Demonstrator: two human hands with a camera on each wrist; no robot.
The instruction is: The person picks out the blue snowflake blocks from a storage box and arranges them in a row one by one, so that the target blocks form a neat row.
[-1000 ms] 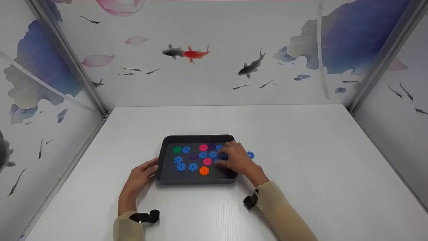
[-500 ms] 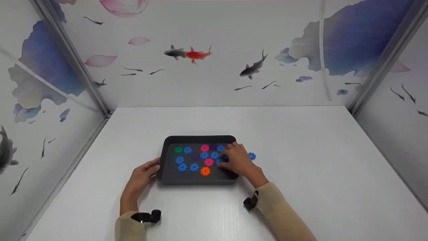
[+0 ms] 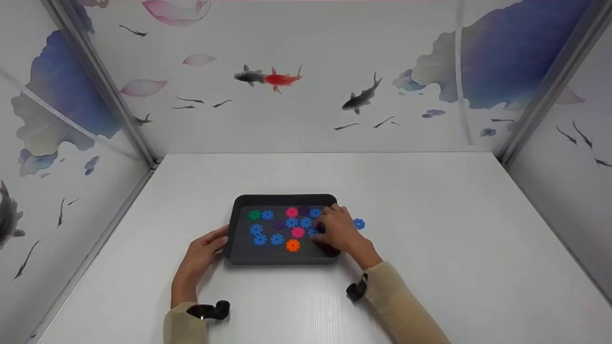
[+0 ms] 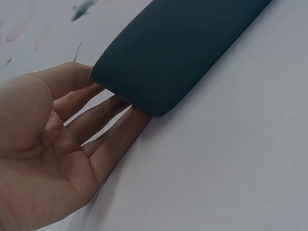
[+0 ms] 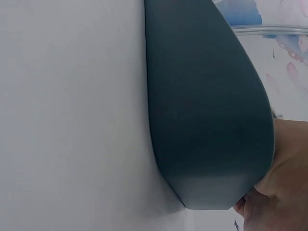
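Observation:
A dark grey rectangular tray [image 3: 282, 261] lies on the table with flat, notched plastic discs spread inside. Most are blue, such as the blue disc [image 3: 277, 239]; there are also pink, purple, a green disc [image 3: 254, 215] and an orange disc [image 3: 293, 245]. My left hand [image 3: 200, 255] holds the tray's left end, thumb at the rim and fingers behind the wall in the left wrist view. Over the right wall reaches my right hand [image 3: 340, 229], its fingers bent down among blue discs; I cannot tell whether they pinch one. In the right wrist view the tray wall hides the fingertips.
One loose blue disc [image 3: 359, 223] lies on the white table [image 3: 430, 205] outside the tray, just right of my right hand. Printed panels with fish and petals, such as the back wall [image 3: 306, 129], enclose the table at the back and both sides.
The thumb and fingers of my right hand have drawn slightly to the right inside the tray, uncovering more of a blue disc. My left hand and the tray stay in place.

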